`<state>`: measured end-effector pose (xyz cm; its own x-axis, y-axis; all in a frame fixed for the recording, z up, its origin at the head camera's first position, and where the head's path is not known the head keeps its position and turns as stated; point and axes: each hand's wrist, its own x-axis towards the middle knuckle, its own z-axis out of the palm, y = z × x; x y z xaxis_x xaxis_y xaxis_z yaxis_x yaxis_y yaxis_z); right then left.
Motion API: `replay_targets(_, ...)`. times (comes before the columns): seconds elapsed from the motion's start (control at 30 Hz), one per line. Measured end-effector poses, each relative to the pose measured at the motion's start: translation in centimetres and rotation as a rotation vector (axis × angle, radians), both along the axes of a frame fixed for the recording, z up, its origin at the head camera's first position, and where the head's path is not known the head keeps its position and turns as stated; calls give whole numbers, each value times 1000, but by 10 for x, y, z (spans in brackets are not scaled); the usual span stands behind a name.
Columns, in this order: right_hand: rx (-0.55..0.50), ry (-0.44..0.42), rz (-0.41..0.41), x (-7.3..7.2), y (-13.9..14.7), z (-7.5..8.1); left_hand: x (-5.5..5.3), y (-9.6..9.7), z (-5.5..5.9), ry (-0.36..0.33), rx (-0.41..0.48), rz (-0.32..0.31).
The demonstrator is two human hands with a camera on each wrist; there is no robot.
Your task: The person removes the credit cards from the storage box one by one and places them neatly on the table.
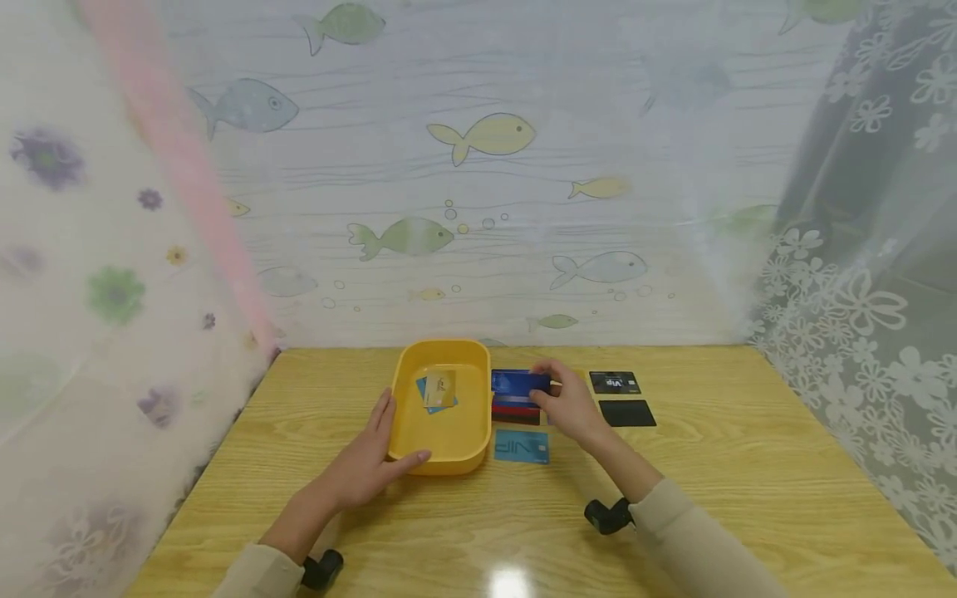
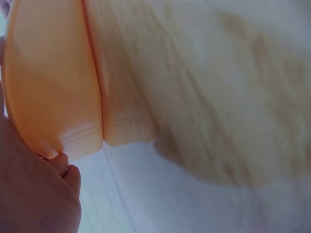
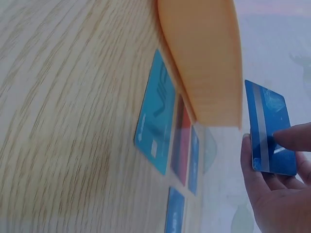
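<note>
A yellow plastic tray stands on the table with a gold card lying over a blue card inside. My left hand holds its near left corner, thumb over the near rim and fingers along the outer left wall. Between thumb and fingers my right hand pinches a blue card with a pale stripe, raised beside the tray's right wall. Below it, a red card and another blue card lie on the table. Nearer me lies a turquoise VIP card.
Right of my right hand lie a black VIP card and a plain black card. The wooden table ends at a fish-print curtain behind. Black wrist devices hang under both forearms.
</note>
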<state>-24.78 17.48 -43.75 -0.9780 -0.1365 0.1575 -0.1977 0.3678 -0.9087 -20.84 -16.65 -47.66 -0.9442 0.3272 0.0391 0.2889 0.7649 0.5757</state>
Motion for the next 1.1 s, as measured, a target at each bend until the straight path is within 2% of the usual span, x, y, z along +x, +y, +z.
replay_targets(0.2, 31, 23, 20, 3, 16, -2, 0, -1, -1, 1, -3, -2)
replay_targets(0.47, 111, 28, -23, 6, 36, -8, -1, 0, -1, -13, 1, -1)
replay_targets(0.67, 115, 10, -35, 9, 45, -12, -1, -1, -2, -8, 2, 0)
replay_targets(1.1, 192, 4, -52, 16, 60, -16, 0, -1, -2, -8, 7, -4)
